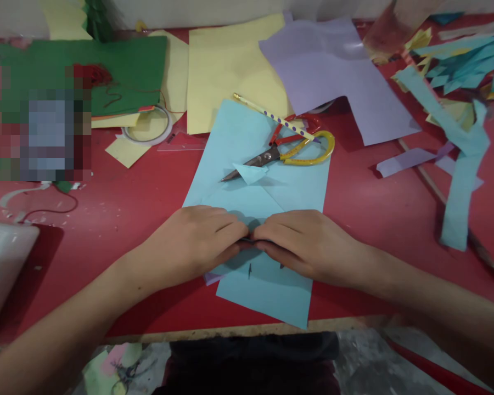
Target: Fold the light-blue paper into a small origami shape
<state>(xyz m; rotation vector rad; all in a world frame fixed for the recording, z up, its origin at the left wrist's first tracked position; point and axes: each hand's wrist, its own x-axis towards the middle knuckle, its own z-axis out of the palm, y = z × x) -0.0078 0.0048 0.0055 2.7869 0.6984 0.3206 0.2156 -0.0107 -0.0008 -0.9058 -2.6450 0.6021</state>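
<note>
- Hands: the left hand and the right hand meet at the near middle of the counter, fingers bent and thumbs beneath, both pinching a thin piece that looks dark; the fingers hide most of it, so its kind cannot be told.
- Beneath the hands: the thin piece is held above blue paper, whose near part bears short black marks and reaches the counter's near edge.
- Far side of the hands: a blue sheet carries scissors with a yellow handle loop at right, blades pointing left and near; a small folded blue scrap overlaps the blades.
- Pencil: spotted, slanting from far left to near right, its tip by the yellow loop.
- Far middle: a yellow sheet, with a purple sheet overlapping it on the right.
- Far left: green paper with red yarn upon it; a tape roll lies just beside its near right corner.
- Right: a long blue strip lies across a stick.
- Near left: part of a white box.
</note>
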